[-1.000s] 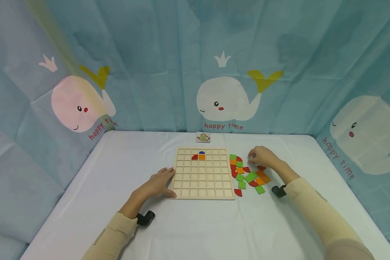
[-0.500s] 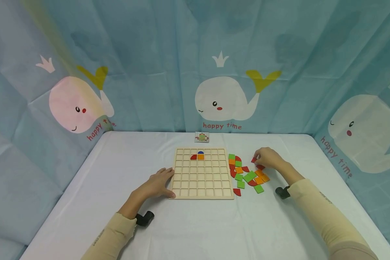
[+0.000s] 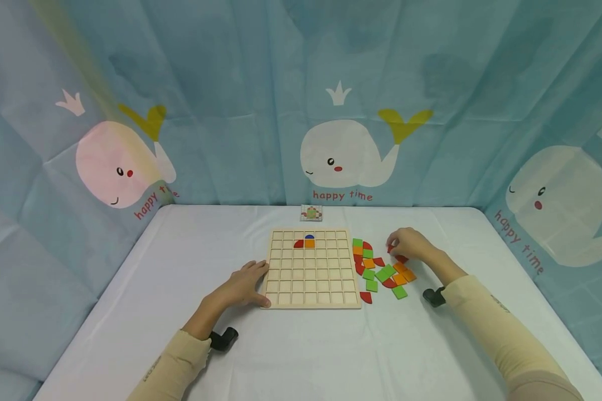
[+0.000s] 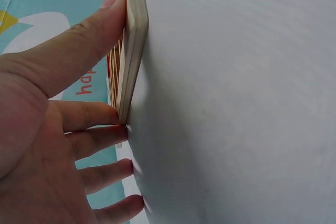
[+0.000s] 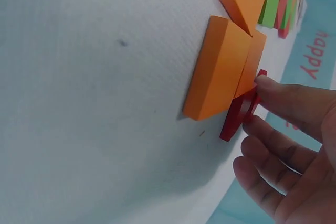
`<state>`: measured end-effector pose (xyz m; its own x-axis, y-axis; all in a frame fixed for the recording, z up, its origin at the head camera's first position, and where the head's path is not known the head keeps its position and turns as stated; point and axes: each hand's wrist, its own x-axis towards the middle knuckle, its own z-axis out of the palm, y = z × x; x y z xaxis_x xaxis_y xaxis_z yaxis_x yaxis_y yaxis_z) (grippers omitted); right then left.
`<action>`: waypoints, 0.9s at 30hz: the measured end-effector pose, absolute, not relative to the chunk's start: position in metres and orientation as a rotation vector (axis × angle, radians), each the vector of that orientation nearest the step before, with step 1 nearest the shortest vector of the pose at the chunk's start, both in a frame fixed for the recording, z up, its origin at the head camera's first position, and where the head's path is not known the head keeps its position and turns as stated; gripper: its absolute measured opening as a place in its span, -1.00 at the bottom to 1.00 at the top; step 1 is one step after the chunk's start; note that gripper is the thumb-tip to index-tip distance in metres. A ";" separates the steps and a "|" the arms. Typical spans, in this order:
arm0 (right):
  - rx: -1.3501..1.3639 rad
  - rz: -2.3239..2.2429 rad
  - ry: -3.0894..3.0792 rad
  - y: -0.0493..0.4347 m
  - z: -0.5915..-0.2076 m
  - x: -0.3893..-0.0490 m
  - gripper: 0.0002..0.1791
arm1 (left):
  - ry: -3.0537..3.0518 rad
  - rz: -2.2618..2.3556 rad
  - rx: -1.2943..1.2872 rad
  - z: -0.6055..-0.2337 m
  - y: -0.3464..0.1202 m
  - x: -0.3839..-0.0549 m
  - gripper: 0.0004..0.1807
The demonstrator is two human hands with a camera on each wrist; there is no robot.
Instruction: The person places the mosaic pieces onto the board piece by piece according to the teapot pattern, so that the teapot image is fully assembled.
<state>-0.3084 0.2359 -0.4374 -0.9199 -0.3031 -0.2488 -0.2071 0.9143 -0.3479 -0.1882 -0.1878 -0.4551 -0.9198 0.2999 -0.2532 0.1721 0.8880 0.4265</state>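
Note:
My right hand (image 3: 409, 243) pinches a red quarter-round tile (image 3: 389, 249) between thumb and index finger, to the right of the board. Another red tile (image 5: 236, 116) lies just under it, against orange square tiles (image 5: 218, 72). My left hand (image 3: 243, 285) rests at the left edge of the wooden grid board (image 3: 313, 278), its fingers spread and fairly straight. In the left wrist view the thumb lies against the board's edge (image 4: 134, 51). On the grid sit an orange square (image 3: 309, 244), a blue half-round (image 3: 309, 237) above it and a red quarter-round (image 3: 299, 244) at its left.
Loose green tiles (image 3: 372, 286), orange tiles (image 3: 369, 263) and red tiles (image 3: 365, 297) are scattered along the board's right side. A small pattern card (image 3: 311, 213) lies behind the board. A printed curtain (image 3: 231, 139) hangs behind the white table (image 3: 301, 356).
My right hand has moved slightly right and come to pinch a red tile, now a little farther left than half a second ago. My left hand stays at the board.

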 end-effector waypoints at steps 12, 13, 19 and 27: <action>-0.343 -0.499 2.747 0.234 -0.438 -0.309 -0.73 | 2.743 0.578 0.357 -0.456 -0.188 -0.187 0.09; -0.337 -0.500 2.745 0.234 -0.438 -0.310 -0.73 | 2.743 0.574 0.356 -0.456 -0.188 -0.187 0.09; -0.324 -0.508 2.747 0.233 -0.439 -0.310 -0.73 | 2.740 0.565 0.346 -0.455 -0.188 -0.188 0.08; -0.316 -0.514 2.734 0.232 -0.437 -0.309 -0.72 | 2.736 0.570 0.344 -0.455 -0.188 -0.188 0.08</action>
